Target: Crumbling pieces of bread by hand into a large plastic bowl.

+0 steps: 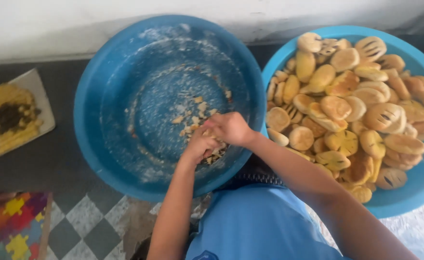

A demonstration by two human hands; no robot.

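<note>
Presently, bread scraps (198, 118) are gripped by both closed hands, left hand (200, 146) and right hand (230, 128), inside the blue basin (101, 96); a tub of rolls (414, 188) is noted at three o'clock.

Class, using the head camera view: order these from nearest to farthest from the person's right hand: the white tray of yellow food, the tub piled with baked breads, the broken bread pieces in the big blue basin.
From the right hand:
1. Broken bread pieces, right under the hand, inside the big blue basin.
2. Tub piled with baked breads, just to the right.
3. White tray of yellow food, far left, beyond the basin.
</note>
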